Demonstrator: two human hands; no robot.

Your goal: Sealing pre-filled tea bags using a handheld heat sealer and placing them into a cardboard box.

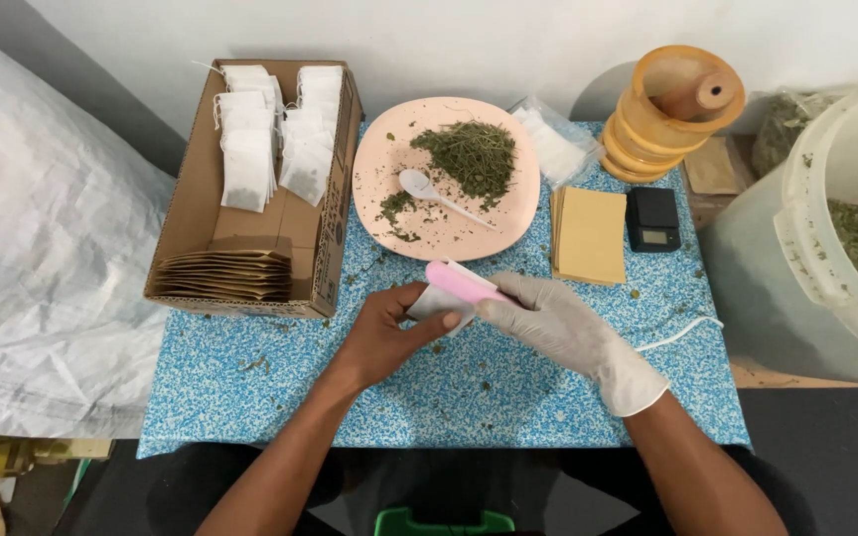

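My bare left hand [385, 333] pinches a small white filter bag [441, 300] over the blue speckled table [250, 382]. My right hand [558, 323], in a white glove, holds a flat pink tool [461, 283] laid against the top of that same bag. Just beyond the hands sits a pale pink plate [374, 189] with a heap of dried green herb [471, 156] and a white plastic spoon [431, 191] lying in it.
A cardboard box [186, 213] at the left holds filled white bags [248, 164] and a stack of brown envelopes [230, 273]. More brown envelopes [590, 235], a small black scale [653, 218], an orange tape spool [672, 109] and a big white bucket of herb [826, 248] stand right.
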